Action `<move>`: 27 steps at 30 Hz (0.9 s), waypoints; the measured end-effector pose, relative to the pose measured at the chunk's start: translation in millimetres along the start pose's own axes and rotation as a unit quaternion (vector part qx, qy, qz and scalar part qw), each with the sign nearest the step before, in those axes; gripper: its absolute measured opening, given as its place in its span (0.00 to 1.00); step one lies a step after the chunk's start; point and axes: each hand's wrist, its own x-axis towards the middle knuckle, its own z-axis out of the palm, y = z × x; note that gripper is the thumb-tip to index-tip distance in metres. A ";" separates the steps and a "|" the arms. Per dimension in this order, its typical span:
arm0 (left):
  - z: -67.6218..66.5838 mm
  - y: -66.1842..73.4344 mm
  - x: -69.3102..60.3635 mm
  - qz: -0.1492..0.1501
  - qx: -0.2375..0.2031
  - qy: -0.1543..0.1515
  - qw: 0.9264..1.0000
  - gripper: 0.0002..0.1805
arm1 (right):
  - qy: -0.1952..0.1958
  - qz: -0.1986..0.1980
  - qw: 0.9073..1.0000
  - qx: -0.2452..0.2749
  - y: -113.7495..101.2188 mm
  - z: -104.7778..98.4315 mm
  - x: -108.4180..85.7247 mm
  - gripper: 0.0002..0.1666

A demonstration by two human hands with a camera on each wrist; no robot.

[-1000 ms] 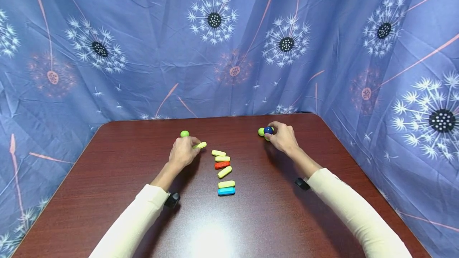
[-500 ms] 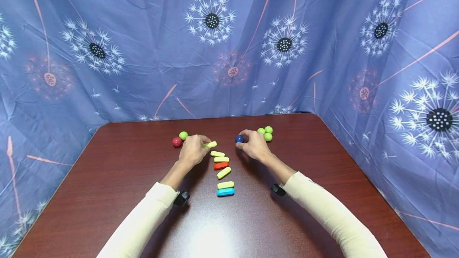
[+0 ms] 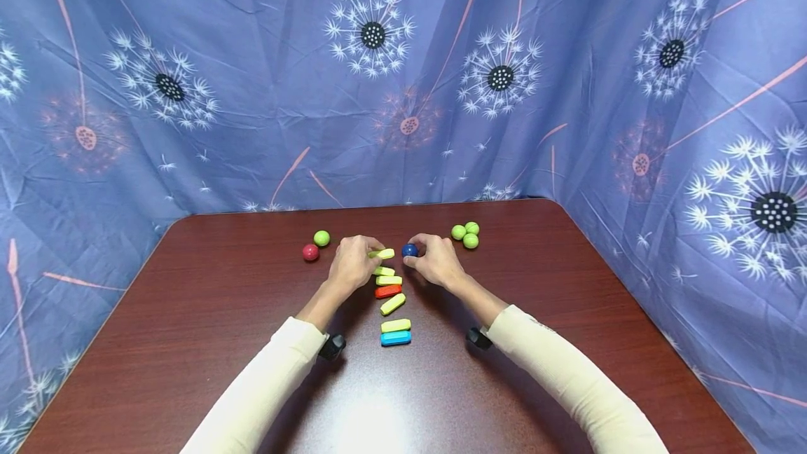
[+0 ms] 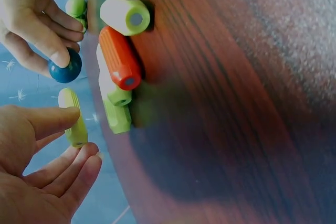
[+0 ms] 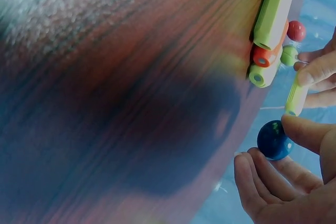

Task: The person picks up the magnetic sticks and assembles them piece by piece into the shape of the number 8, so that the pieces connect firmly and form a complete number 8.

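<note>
The left hand (image 3: 354,261) pinches a yellow-green stick (image 3: 385,253) between thumb and fingers, seen close in the left wrist view as a ribbed piece (image 4: 76,124). Just to its right, the right hand (image 3: 436,259) holds a dark blue ball (image 3: 410,250) at its fingertips; the right wrist view shows the ball (image 5: 274,140) beside the stick (image 5: 297,97), a small gap between them in the head view. Below the hands lies a column of yellow-green sticks (image 3: 389,281), with a red stick (image 3: 388,291) among them and a blue one (image 3: 396,338) nearest the camera.
A red ball (image 3: 310,252) and a green ball (image 3: 321,238) rest on the brown table (image 3: 189,314) left of the hands. Three green balls (image 3: 471,240) sit together at the back right. A patterned blue cloth (image 3: 265,54) hangs behind the table.
The right hand has carried the blue ball leftward, away from the green balls. The left hand has moved right with its stick, and the red ball beside the left green ball has come into view.
</note>
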 end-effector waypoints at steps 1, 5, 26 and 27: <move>0.4 0.9 -0.2 0.000 0.000 0.000 1.000 0.11 | -0.001 0.001 1.000 0.001 -0.2 1.0 0.1 0.17; 0.9 2.8 -0.8 0.000 0.003 -0.001 1.000 0.11 | -0.004 0.002 1.000 0.006 0.4 3.8 0.7 0.15; 3.3 2.3 3.4 -0.013 -0.006 -0.003 1.000 0.09 | -0.006 0.005 1.000 0.007 -0.8 13.4 7.3 0.18; 3.1 1.3 4.0 -0.016 -0.008 -0.001 1.000 0.09 | -0.005 0.007 1.000 0.010 -0.7 13.8 8.3 0.18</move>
